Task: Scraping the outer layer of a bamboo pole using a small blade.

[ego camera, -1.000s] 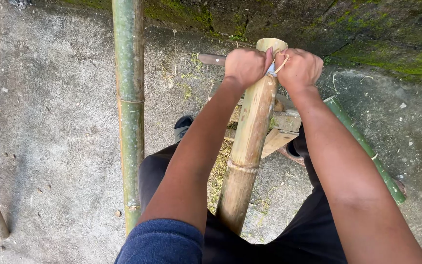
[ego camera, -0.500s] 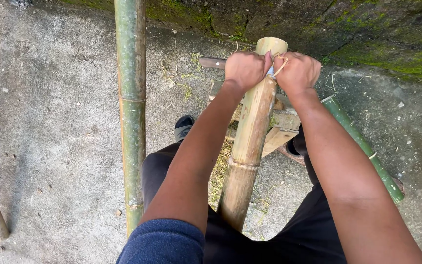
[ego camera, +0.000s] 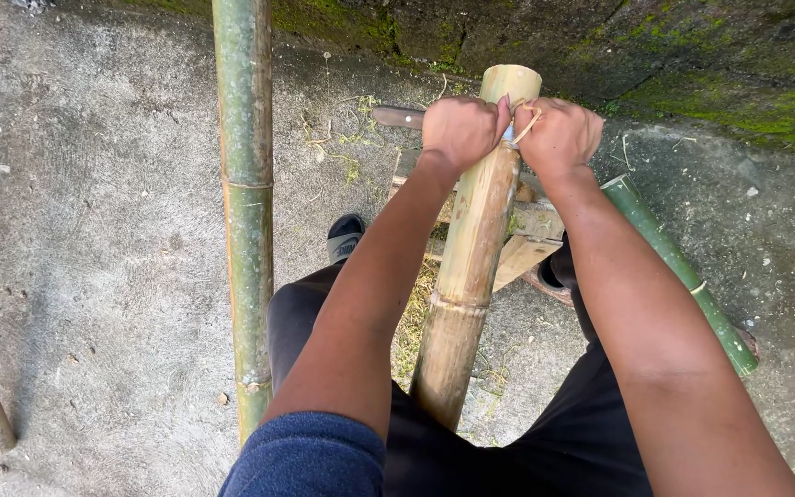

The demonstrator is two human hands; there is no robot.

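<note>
I read both hands closed around a draw blade set across the pale bamboo culm (ego camera: 471,258). The left hand (ego camera: 460,131) is fisted on the wooden handle (ego camera: 399,116) that juts out to the left; the right hand (ego camera: 558,136) is fisted on the opposite end, with a thin pale shaving (ego camera: 528,125) curling up between the knuckles. Against the frames from one second and half a second back, the fists sit at nearly the same height near the culm's top end, so the stroke has barely advanced. The culm leans from between my knees up over a wooden block (ego camera: 526,241). A green bamboo pole (ego camera: 246,212) stands on the left; a shorter green piece (ego camera: 678,271) lies to the right on the concrete floor (ego camera: 94,239).
</note>
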